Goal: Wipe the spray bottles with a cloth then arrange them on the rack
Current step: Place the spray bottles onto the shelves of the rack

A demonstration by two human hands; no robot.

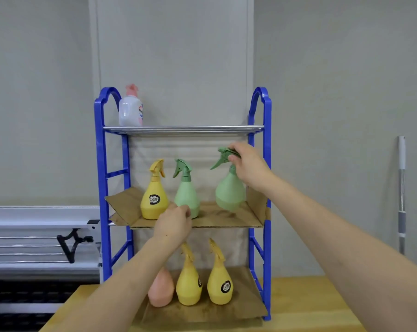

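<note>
Hands (248, 164) hold green bottle (229, 190) on rack (266, 164).

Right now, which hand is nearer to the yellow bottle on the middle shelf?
Left. The left hand is just beside the yellow bottle, at the middle green bottle's base. The right hand is farther right, holding another green bottle's neck.

Grey panelled wall (334, 68) behind a wooden table (310, 305); a metal pole (402, 192) leans at right.
</note>
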